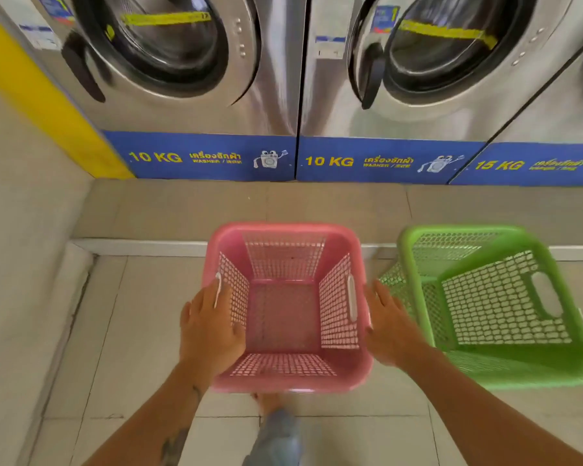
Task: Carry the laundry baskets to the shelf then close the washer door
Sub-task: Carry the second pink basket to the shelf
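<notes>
Pink basket (285,378): square, lattice-walled, empty, sitting upright on the tiled floor (142,331) at centre, just in front of a low step (138,247). Left hand (209,331) is resting on its left rim, fingers (231,338) curling over the edge and down the inner wall beside the handle slot; grip loose, fingers spread, not clamped tight. Right hand (389,327) is lying against the outside of its right wall, fingers apart and flat; whether it is gripping cannot be told.

Green basket (505,371): same pattern, empty, standing just beside the pink one on the right, tilting, its opening turned toward the left.

Washers: two steel front-loaders marked 10 KG, left (182,79) and right (418,79), standing on the raised level behind the baskets; a third marked 15 KG (552,129) showing at the right edge. Right washer's door (372,72) is hanging slightly ajar.

Person's knee (276,435) is showing below the pink basket.
</notes>
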The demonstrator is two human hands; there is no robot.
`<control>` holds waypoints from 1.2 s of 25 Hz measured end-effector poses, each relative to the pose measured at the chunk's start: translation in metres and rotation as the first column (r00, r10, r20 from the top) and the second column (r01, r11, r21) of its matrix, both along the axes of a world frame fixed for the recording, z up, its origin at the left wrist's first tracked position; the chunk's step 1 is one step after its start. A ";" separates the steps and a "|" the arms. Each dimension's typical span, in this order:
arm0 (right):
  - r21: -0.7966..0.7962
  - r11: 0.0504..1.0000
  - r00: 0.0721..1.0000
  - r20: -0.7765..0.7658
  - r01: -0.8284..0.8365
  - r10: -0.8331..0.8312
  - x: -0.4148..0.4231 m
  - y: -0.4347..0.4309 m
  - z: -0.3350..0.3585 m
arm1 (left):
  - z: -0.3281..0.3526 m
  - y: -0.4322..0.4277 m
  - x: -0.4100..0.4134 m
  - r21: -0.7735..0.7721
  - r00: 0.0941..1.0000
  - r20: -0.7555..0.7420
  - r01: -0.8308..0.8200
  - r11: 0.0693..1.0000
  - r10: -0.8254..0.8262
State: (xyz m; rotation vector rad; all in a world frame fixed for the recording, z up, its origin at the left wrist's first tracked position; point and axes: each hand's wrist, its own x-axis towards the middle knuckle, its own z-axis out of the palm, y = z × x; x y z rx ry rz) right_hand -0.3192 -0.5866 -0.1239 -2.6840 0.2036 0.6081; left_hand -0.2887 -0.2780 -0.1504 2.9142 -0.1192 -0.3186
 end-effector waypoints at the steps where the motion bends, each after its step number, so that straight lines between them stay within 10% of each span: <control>1: -0.015 1.000 1.000 -0.019 0.002 -0.002 0.014 0.000 -0.025 | -0.020 0.005 0.015 0.041 1.000 -0.011 0.015 0.999 -0.015; 15: -0.175 0.968 0.981 -0.052 0.177 -0.189 0.089 -0.004 -0.154 | -0.153 0.041 0.095 -0.011 0.989 -0.134 0.059 0.998 -0.060; 23: -0.163 0.986 0.996 0.072 -0.043 0.055 0.099 -0.042 -0.034 | -0.029 0.022 0.059 -0.019 0.986 -0.124 -0.119 0.993 0.115; 30: -0.069 0.915 0.877 0.262 -0.398 0.402 0.030 -0.064 0.103 | 0.146 -0.023 -0.135 0.044 0.905 0.132 -0.414 0.909 0.405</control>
